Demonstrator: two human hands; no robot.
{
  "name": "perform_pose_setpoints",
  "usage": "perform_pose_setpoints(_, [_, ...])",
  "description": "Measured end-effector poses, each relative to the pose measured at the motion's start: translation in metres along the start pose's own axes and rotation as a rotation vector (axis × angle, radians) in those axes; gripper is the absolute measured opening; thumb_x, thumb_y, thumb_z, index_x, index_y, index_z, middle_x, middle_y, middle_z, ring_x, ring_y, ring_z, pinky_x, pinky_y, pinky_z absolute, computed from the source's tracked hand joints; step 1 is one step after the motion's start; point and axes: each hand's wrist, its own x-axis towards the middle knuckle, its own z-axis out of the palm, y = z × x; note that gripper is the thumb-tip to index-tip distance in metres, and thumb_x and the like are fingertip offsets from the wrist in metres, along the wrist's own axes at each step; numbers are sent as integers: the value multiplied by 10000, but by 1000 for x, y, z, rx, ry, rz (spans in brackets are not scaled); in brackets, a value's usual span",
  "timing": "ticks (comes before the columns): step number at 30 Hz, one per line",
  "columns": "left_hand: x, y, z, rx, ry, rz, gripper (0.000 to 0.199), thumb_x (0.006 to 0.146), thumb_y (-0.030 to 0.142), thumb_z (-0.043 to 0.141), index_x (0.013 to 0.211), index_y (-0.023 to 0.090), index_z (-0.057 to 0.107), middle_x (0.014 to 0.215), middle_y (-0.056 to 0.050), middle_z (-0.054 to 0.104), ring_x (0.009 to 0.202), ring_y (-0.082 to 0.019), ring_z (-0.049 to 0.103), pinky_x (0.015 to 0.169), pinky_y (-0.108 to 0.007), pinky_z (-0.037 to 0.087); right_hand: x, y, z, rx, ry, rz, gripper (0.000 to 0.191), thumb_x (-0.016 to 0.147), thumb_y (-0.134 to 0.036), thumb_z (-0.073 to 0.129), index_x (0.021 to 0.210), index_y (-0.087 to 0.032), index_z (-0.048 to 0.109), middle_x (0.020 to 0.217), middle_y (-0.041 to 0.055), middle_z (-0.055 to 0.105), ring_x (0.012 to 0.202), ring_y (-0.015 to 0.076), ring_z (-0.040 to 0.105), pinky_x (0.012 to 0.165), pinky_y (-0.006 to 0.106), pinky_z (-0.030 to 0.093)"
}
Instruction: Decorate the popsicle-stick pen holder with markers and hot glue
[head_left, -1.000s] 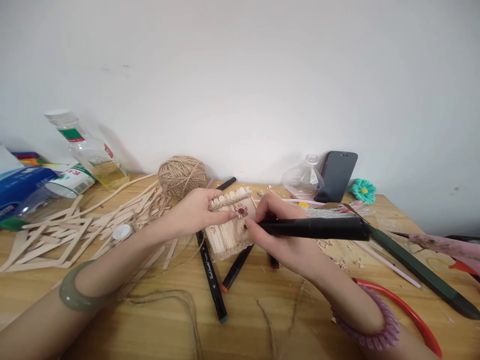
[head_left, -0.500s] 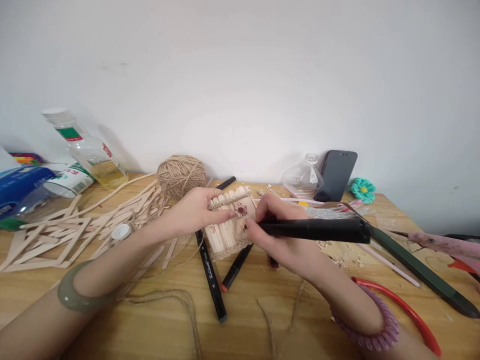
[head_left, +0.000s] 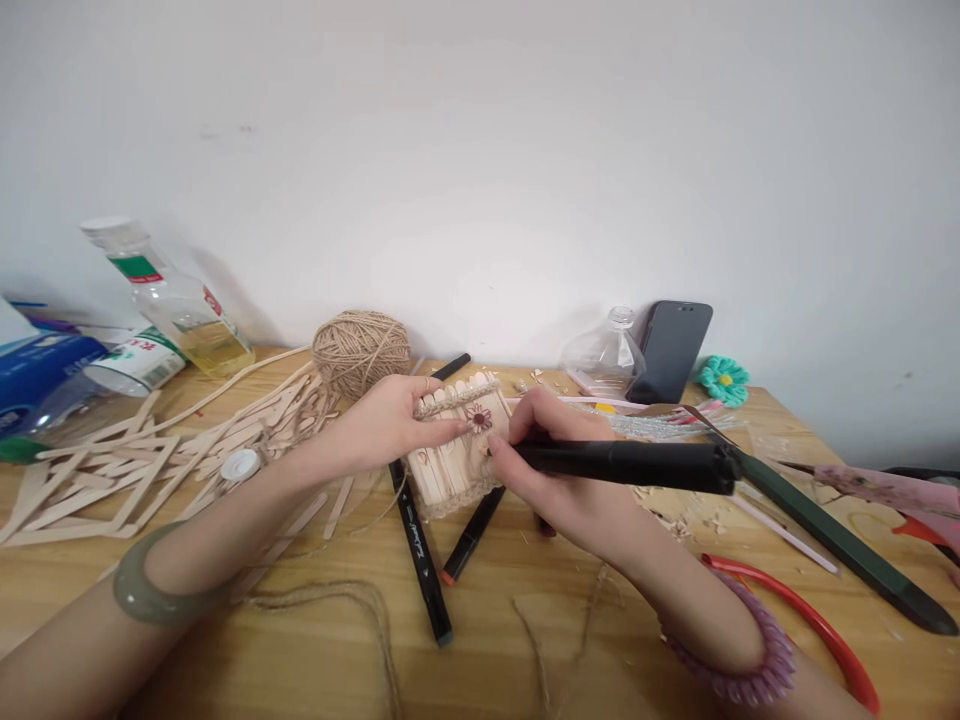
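Observation:
My left hand (head_left: 397,425) grips the upper left of a small wooden stick piece (head_left: 442,465) edged with twine, thumb on its face. A dark red flower drawing (head_left: 480,418) shows near its upper right, with a small mark at the left. In my right hand (head_left: 562,470) is a black marker (head_left: 630,463), pinched between fingers, its tip end close to the wood just below the flower. Whether the tip touches is unclear. Under the piece lie more black markers (head_left: 424,570) on the table.
A twine ball (head_left: 361,352), loose sticks (head_left: 97,480) and a glass bottle (head_left: 187,310) are at the left. At the back right are a phone (head_left: 670,352), a clear bottle (head_left: 616,345) and a teal flower (head_left: 724,380). A dark green tool (head_left: 840,540) lies right.
The outer end of the marker in my right hand has dipped slightly and shifted a little left. Both hands keep their hold, nearly unmoved.

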Motion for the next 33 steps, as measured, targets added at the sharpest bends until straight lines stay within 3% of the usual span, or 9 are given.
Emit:
perform_pose_setpoints(15, [-2,2,0,20,18,10,305,746,472,655,798,172,649,606,51,507,549,-118,434,495,-213,302,1,8,-2,45,38,-44,199,786,-195,558,661,-222,406,571,-63,480,498,95,449,486,226,326])
perform_pose_setpoints(33, [-2,3,0,23,16,11,291,742,466,652,765,176,629,614,51,520,550,-123,452,508,-219,319,3,1,-4,34,-19,2,203,776,-197,532,626,-228,400,548,-51,448,496,108,402,477,236,315])
